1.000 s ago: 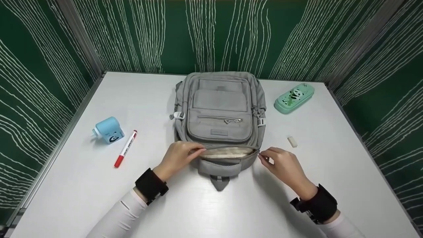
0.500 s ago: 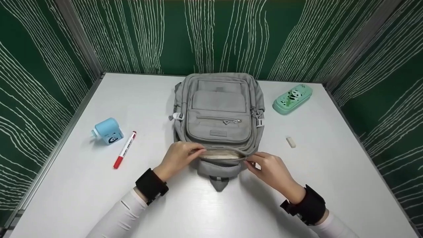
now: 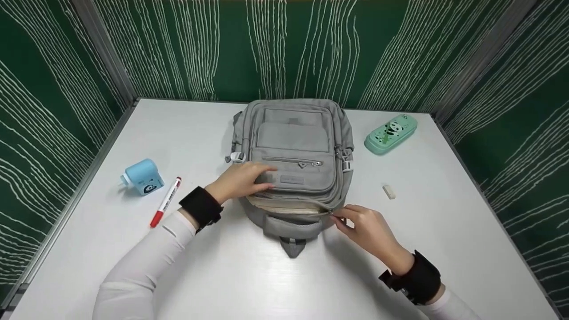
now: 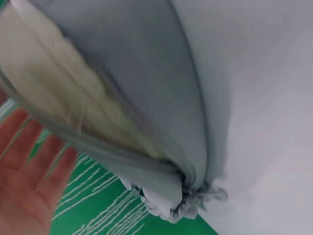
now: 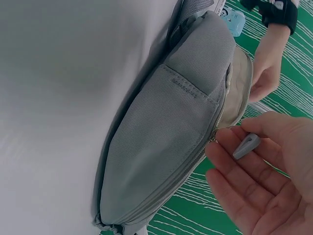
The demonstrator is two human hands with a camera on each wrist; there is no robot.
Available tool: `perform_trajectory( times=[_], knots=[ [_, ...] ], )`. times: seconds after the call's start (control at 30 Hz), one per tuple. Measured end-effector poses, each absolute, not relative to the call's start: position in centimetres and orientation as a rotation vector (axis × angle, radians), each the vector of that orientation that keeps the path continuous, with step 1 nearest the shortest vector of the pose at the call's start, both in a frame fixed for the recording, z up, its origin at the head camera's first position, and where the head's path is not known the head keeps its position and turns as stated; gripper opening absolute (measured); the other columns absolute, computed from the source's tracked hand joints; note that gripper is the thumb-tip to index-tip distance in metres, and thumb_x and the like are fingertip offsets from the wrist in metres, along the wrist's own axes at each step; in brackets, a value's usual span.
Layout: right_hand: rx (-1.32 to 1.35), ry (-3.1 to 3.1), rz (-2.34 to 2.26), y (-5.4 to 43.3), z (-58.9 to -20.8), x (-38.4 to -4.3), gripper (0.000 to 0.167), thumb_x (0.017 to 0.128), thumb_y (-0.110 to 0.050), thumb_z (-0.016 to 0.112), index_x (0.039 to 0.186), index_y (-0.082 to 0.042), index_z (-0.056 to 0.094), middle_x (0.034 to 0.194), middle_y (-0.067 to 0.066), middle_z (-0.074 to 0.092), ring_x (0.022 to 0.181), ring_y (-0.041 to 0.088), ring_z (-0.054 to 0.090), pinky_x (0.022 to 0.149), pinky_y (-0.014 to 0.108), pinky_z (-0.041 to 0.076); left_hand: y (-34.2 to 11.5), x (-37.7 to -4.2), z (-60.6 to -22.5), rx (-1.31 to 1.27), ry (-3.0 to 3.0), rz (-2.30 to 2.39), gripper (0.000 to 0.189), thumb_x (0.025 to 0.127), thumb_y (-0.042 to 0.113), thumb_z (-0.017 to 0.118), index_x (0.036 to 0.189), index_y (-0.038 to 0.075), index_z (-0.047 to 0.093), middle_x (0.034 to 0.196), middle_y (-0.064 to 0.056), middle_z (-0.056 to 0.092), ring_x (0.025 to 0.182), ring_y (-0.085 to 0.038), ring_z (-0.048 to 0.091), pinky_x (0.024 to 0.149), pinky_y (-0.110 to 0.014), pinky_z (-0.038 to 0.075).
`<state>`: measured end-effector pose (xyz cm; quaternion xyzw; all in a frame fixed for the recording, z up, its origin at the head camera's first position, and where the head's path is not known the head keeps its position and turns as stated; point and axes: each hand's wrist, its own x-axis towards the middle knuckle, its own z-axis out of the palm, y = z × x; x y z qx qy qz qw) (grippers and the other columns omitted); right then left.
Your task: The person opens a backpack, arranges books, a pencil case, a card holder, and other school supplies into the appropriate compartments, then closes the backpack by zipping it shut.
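A grey backpack (image 3: 293, 137) lies on the white table with its top end toward me. Its main compartment is partly unzipped, and cream lining (image 4: 73, 85) shows through the gap in the left wrist view. My right hand (image 3: 371, 231) pinches the zipper at the right end of that gap; the grey zipper pull (image 5: 247, 146) lies against its fingers in the right wrist view. Over the lower left of the backpack's front is my left hand (image 3: 242, 180), thumb and fingers spread, holding nothing. Whether its fingertips touch the fabric, I cannot tell.
On the left of the white table (image 3: 275, 289) are a light blue bottle-shaped item (image 3: 143, 177) with a panda print and a red-and-white marker (image 3: 166, 202). A green panda pencil case (image 3: 391, 134) and a small eraser (image 3: 388, 192) lie on the right. Green walls surround the table.
My right hand has slid left along the opening with the zipper, then stayed there. My left hand has let go of the opening's left edge and moved up over the backpack's front.
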<state>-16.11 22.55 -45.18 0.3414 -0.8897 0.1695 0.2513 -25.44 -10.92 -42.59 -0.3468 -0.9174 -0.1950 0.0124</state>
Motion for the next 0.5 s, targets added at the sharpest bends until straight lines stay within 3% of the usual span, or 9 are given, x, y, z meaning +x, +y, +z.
perform_trajectory(
  times=[0.1, 0.23, 0.37, 0.5],
  knots=[
    [0.928, -2.42, 0.459, 22.6, -45.2, -16.1, 0.016, 0.077, -0.002, 0.085, 0.083, -0.014, 0.077, 0.073, -0.006, 0.071, 0.065, 0.006, 0.065, 0.057, 0.023, 0.052, -10.8, -27.3, -42.0, -1.121, -2.997, -0.374, 0.079, 0.092, 0.044, 0.075, 0.154, 0.006, 0.044, 0.16, -0.016, 0.047, 0.148, -0.035, 0.046, 0.124, -0.05, 0.037],
    [0.931, -2.419, 0.459, 22.6, -45.2, -16.1, 0.015, 0.077, -0.003, 0.085, 0.082, -0.014, 0.076, 0.071, -0.005, 0.07, 0.064, 0.007, 0.065, 0.057, 0.023, 0.052, -10.5, -29.2, -42.0, -1.217, -3.075, -0.151, 0.099, 0.085, 0.054, 0.078, 0.161, 0.01, 0.033, 0.169, -0.016, 0.03, 0.158, -0.037, 0.026, 0.131, -0.055, 0.021],
    [0.933, -2.418, 0.461, 22.6, -45.1, -16.1, 0.015, 0.078, -0.002, 0.084, 0.082, -0.013, 0.075, 0.072, -0.004, 0.07, 0.064, 0.009, 0.066, 0.057, 0.026, 0.053, -10.1, -30.1, -42.3, -1.271, -3.087, -0.053, 0.105, 0.083, 0.063, 0.076, 0.163, 0.015, 0.028, 0.172, -0.012, 0.024, 0.16, -0.035, 0.022, 0.131, -0.053, 0.021],
    [0.925, -2.427, 0.453, 22.7, -44.8, -16.1, 0.015, 0.078, -0.002, 0.084, 0.082, -0.013, 0.075, 0.072, -0.004, 0.07, 0.063, 0.008, 0.064, 0.056, 0.025, 0.051, -9.9, -30.3, -43.1, -1.253, -3.113, -0.038, 0.105, 0.084, 0.068, 0.071, 0.164, 0.018, 0.024, 0.174, -0.008, 0.019, 0.161, -0.032, 0.021, 0.127, -0.052, 0.031]
  ],
)
